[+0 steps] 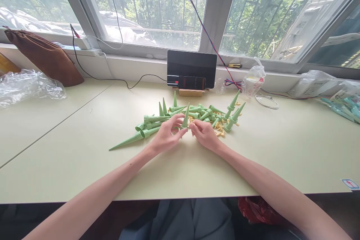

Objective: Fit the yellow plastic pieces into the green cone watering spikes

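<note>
Between the thumb and fingers of my left hand (pixel 168 135) is a green plastic spike (pixel 186 115), its point upward and its collar low. My right hand (pixel 204 132) is closed in a pinch right beside the spike's collar; what its fingertips hold is too small and covered to make out. Behind both hands lies a heap of similar green spikes (pixel 157 119), several of them standing on their collars. Small yellow plastic pieces (pixel 219 130) are scattered by the heap, to the right of my right hand.
A dark tablet (pixel 192 65) leans at the window with a phone (pixel 192 82) on a small cardboard stand before it. Cables run along the back of the table (pixel 84 157). Clear plastic wrap (pixel 28 88) and a brown bag (pixel 45 58) are at left, plastic bags (pixel 315 84) at right.
</note>
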Demonstrator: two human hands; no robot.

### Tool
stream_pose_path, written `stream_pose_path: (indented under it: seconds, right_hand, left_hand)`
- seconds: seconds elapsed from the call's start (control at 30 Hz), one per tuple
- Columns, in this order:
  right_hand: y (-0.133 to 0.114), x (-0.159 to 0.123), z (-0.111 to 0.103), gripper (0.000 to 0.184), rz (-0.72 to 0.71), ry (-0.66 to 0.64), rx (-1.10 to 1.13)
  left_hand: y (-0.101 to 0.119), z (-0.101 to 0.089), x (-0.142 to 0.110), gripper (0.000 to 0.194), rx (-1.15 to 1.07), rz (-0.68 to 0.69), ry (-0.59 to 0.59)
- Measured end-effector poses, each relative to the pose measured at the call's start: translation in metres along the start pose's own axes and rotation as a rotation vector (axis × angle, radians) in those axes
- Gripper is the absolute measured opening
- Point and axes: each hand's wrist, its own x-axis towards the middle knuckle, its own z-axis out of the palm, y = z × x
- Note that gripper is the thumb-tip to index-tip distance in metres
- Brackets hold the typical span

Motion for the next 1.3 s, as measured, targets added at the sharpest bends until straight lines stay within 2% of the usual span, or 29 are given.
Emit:
stream_pose_path:
  seconds: [0.6, 1.03, 1.3]
  right_hand:
    - [0.005, 0.001, 0.002, 0.058, -0.038, 0.039, -0.108]
    - [0.004, 0.000, 0.002, 0.061, -0.066, -0.003, -0.080]
    - [0.004, -0.001, 0.002, 0.054, -0.096, -0.058, -0.016]
  left_hand:
    - [0.000, 0.000, -0.002, 0.042, 0.023, 0.040, -0.048]
    - [0.014, -0.003, 0.001, 0.036, -0.283, -0.147, -0.131]
    - [0.016, -0.003, 0.002, 0.031, -0.322, -0.164, -0.165]
